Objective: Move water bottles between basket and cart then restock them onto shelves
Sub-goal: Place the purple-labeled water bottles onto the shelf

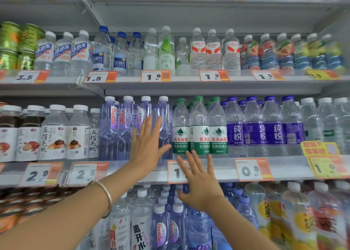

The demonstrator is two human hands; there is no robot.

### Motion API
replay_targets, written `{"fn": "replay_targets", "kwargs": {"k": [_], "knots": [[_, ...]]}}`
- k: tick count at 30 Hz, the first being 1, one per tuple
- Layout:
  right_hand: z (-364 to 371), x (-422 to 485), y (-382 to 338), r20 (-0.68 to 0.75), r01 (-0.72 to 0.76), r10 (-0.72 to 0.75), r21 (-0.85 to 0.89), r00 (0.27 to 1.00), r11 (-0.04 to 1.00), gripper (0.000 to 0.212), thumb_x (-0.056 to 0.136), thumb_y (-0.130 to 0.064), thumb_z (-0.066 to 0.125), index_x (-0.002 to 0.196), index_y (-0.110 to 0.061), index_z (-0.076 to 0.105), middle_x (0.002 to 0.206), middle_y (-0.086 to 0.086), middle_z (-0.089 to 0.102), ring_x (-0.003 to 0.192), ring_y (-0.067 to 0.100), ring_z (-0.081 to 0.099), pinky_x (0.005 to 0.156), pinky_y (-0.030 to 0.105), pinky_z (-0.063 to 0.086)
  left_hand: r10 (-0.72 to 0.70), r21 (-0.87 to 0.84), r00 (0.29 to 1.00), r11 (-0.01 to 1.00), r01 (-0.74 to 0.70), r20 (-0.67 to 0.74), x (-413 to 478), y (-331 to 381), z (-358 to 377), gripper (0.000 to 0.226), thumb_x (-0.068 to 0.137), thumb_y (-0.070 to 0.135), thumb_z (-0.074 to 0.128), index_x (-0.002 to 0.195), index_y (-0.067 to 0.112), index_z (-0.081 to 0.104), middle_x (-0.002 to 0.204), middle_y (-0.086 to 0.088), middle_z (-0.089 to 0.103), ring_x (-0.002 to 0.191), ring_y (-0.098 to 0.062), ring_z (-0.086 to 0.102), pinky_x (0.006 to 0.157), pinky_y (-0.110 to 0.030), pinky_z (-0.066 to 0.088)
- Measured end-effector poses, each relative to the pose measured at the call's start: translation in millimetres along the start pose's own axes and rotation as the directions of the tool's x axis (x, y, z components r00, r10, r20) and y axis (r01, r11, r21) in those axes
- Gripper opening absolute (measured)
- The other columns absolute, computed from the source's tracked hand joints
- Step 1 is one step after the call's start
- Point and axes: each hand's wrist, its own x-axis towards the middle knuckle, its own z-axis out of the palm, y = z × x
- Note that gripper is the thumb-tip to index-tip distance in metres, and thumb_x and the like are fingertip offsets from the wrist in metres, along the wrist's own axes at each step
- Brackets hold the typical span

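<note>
A row of pale purple water bottles (121,128) with white caps stands on the middle shelf (223,169). My left hand (146,145), fingers straight and spread, lies flat against the front of the rightmost purple bottles. To their right stand green-capped water bottles (198,128) with green and white labels. My right hand (200,181) is spread open just below them, over the shelf edge and its price tag (175,172), fingertips reaching the bottles' bases. Neither hand holds anything.
Purple-labelled bottles (265,128) continue to the right, juice bottles (53,134) to the left. An upper shelf (189,79) carries more water bottles. The lower shelf holds larger bottles (164,223). No basket or cart is in view.
</note>
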Motion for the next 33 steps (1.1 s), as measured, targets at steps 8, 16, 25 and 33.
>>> {"fn": "replay_targets", "kwargs": {"k": [8, 16, 25, 33], "knots": [[-45.5, 7.6, 35.2, -0.115, -0.156, 0.174, 0.151, 0.978, 0.976, 0.073, 0.1, -0.036, 0.034, 0.149, -0.038, -0.021, 0.158, 0.001, -0.028, 0.145, 0.02, -0.029, 0.117, 0.055, -0.012, -0.125, -0.206, 0.992, 0.971, 0.122, 0.001, -14.3, -11.1, -23.5, 0.09, 0.091, 0.06, 0.043, 0.153, 0.027, -0.014, 0.16, -0.003, -0.02, 0.148, -0.02, -0.014, 0.12, -0.047, 0.001], [-56.1, 33.5, 57.1, 0.085, -0.198, 0.205, -0.085, 0.975, 0.977, 0.068, 0.105, -0.042, 0.026, 0.145, -0.037, -0.029, 0.152, -0.002, -0.039, 0.145, 0.023, -0.027, 0.118, 0.055, -0.01, -0.081, -0.27, 0.997, 0.96, 0.074, -0.016, -12.1, -9.0, -26.7, 0.09, 0.091, 0.062, 0.038, 0.152, 0.026, -0.017, 0.158, -0.001, -0.026, 0.148, -0.019, -0.016, 0.12, -0.048, 0.002], [-56.2, 37.9, 48.7, 0.063, -0.249, 0.262, -0.165, 0.963, 0.955, 0.07, 0.104, -0.038, 0.034, 0.15, -0.035, -0.02, 0.157, 0.001, -0.029, 0.149, 0.023, -0.015, 0.117, 0.058, -0.007, -0.083, -0.288, 0.996, 0.953, 0.09, 0.037, -13.9, -0.3, -25.7, 0.09, 0.091, 0.063, 0.035, 0.152, 0.025, -0.019, 0.159, -0.005, -0.024, 0.148, -0.021, -0.016, 0.12, -0.049, 0.0], [-60.6, 51.2, 20.6, 0.032, -0.369, 0.378, -0.165, 0.925, 0.915, 0.086, 0.091, -0.002, 0.055, 0.155, -0.023, 0.001, 0.161, 0.011, -0.018, 0.125, 0.027, 0.05, 0.114, 0.052, 0.028, -0.097, -0.327, 0.993, 0.938, 0.115, 0.07, -18.8, 9.7, -30.5, 0.089, 0.092, 0.061, 0.037, 0.153, 0.023, -0.015, 0.159, -0.004, -0.022, 0.148, -0.019, -0.017, 0.121, -0.044, -0.001]]}}
